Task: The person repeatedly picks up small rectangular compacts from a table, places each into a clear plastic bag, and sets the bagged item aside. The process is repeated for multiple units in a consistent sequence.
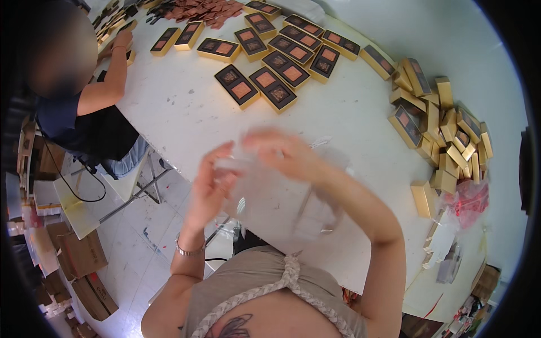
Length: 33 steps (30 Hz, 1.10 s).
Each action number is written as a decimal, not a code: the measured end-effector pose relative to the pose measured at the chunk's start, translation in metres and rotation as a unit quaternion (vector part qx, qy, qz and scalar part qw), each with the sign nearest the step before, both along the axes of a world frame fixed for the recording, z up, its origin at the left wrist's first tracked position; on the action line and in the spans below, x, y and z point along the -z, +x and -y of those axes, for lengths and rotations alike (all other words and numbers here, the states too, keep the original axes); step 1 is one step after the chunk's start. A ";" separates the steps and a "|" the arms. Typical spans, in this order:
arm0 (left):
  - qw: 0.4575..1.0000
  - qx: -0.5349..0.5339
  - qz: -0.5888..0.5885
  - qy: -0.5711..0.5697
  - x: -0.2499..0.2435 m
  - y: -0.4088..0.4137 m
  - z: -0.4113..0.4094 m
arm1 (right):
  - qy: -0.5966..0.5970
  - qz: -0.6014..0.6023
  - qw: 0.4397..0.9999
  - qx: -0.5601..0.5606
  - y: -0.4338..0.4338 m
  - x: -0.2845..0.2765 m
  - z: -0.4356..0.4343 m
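Both of my hands are raised over the near side of the white table, blurred by motion. My left hand (213,181) has bent fingers; a clear plastic sheet or sleeve (253,181) seems to hang near its fingers, too blurred to tell what grips it. To its right, my right hand (283,154) has curled fingers, and whether it holds anything is unclear. Beyond the hands lie gold boxes with dark inserts, among them one box (236,86) and another box (272,88) side by side. Transparent film (317,211) lies under my right forearm.
Gold boxes (448,131) are piled at the right, beside red and clear plastic bags (467,200). Reddish square pieces (207,10) are heaped at the far edge. A co-worker (105,84) sits at the left with arms on the table. Cardboard cartons (82,253) stand on the floor.
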<state>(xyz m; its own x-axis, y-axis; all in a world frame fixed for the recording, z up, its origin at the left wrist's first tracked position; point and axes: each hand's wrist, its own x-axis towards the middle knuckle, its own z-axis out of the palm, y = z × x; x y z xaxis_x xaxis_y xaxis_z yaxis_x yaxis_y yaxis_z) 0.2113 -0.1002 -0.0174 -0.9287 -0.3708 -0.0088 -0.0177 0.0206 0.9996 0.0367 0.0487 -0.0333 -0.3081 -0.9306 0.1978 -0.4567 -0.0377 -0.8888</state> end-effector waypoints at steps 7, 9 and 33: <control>0.925 -0.197 -0.156 0.286 0.021 0.011 0.053 | 0.046 -0.596 0.789 0.138 -0.042 0.034 0.090; 0.876 -0.090 -0.223 0.418 0.043 0.023 0.075 | 0.010 -0.559 0.824 0.092 -0.013 0.024 0.085; 0.731 -0.021 -0.306 0.609 0.006 -0.138 -0.007 | -0.057 -0.378 0.913 0.139 0.024 -0.038 -0.091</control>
<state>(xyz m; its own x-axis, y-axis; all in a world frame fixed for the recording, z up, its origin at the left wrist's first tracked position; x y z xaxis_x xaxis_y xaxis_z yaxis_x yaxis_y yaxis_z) 0.0731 -0.0934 -0.0229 -0.8852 -0.4618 0.0568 0.4652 -0.8799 0.0969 0.0607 0.1398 0.0043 -0.2642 -0.7970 0.5431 -0.9447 0.1003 -0.3124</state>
